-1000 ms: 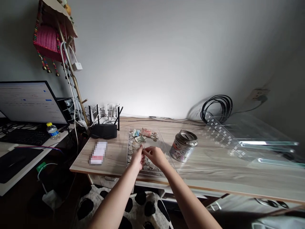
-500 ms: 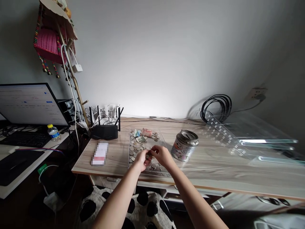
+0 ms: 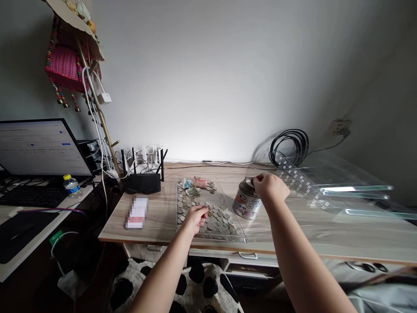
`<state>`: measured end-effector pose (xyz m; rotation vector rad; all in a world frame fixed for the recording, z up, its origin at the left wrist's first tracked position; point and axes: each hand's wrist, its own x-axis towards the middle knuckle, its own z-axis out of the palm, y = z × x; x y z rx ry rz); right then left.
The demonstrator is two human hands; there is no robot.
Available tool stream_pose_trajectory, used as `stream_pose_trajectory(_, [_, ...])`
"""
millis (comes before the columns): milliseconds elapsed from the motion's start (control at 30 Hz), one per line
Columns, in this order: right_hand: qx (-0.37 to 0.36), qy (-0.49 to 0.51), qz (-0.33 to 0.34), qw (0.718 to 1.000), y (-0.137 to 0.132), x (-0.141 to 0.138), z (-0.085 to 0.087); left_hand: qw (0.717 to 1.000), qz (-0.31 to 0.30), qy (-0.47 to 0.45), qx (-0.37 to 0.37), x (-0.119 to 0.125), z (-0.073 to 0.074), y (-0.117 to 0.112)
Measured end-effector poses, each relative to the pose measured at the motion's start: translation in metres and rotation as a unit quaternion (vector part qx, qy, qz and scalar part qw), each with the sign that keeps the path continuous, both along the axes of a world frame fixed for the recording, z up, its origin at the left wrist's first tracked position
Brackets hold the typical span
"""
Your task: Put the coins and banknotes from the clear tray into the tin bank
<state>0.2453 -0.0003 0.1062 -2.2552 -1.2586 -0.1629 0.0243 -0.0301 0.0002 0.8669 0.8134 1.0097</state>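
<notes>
Lots of coins + a few notes on tray, so prob. plenty left; can't see how many in tin, just R of it. R hand bent over tin top, fingers bunched; L hand low over tray, fingers curled shut; can't tell if either's pinching a coin.

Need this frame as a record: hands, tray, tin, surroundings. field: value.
left hand: left hand, fingers curled, over the tray; grip contents unclear
right hand: right hand, at the tin's top; coin not visible
tray: clear tray on the desk, holding coins and crumpled banknotes
tin: patterned tin, upright, right of the tray
left side: black router, bottle
right side: black cable coil
</notes>
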Motion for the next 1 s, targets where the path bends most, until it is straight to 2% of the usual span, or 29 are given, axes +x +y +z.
stream_pose_trajectory(100, [-0.074,-0.012,0.0,0.997,0.013,0.013,0.004,1.0,0.016,-0.015,-0.006,0.0,-0.002,0.002])
stream_pose_trajectory(200, [-0.1,-0.048,0.016,0.994,0.009,0.007,0.006,0.998,0.018,-0.047,-0.032,0.0,-0.004,0.003])
stream_pose_trajectory(233, [-0.083,-0.07,0.024,0.994,0.004,0.002,0.006,0.997,0.014,-0.057,-0.046,0.0,-0.005,0.004])
stream_pose_trajectory(300, [-0.005,-0.11,0.057,0.992,-0.01,-0.016,0.003,0.995,0.002,-0.069,-0.067,-0.001,-0.005,0.004])
stream_pose_trajectory(367, [0.055,-0.109,0.154,0.981,-0.024,-0.042,-0.008,0.996,-0.008,-0.068,-0.063,-0.001,-0.005,0.004])
stream_pose_trajectory(400, [0.05,-0.087,0.227,0.969,-0.03,-0.056,-0.017,0.996,-0.004,-0.063,-0.059,-0.001,-0.005,0.004])
stream_pose_trajectory(467, [-0.013,-0.025,0.378,0.925,-0.039,-0.085,-0.037,0.996,0.027,-0.054,-0.063,0.0,-0.005,0.005])
stream_pose_trajectory(533, [-0.035,0.015,0.441,0.897,-0.042,-0.104,-0.055,0.994,0.053,-0.058,-0.08,0.0,-0.005,0.006])
stream_pose_trajectory(567, [-0.022,0.024,0.438,0.899,-0.043,-0.108,-0.06,0.992,0.057,-0.065,-0.089,0.0,-0.005,0.006])
stream_pose_trajectory(633, [0.024,0.032,0.388,0.921,-0.042,-0.103,-0.059,0.988,0.05,-0.092,-0.112,-0.001,-0.005,0.008])
stream_pose_trajectory(700, [0.075,0.023,0.295,0.952,-0.041,-0.083,-0.045,0.98,0.054,-0.129,-0.14,-0.003,-0.006,0.009])
stream_pose_trajectory(767, [0.104,-0.011,0.168,0.98,-0.037,-0.053,-0.025,0.971,0.073,-0.167,-0.156,-0.004,-0.007,0.01])
stream_pose_trajectory(800, [0.095,-0.032,0.115,0.988,-0.034,-0.037,-0.015,0.968,0.08,-0.182,-0.155,-0.005,-0.007,0.01])
stream_pose_trajectory(867, [0.041,-0.057,0.062,0.996,-0.025,-0.01,0.0,0.965,0.09,-0.199,-0.144,-0.005,-0.008,0.01])
stream_pose_trajectory(1000, [-0.067,-0.043,0.074,0.994,-0.006,0.017,0.013,0.958,0.109,-0.226,-0.141,-0.004,-0.006,0.009])
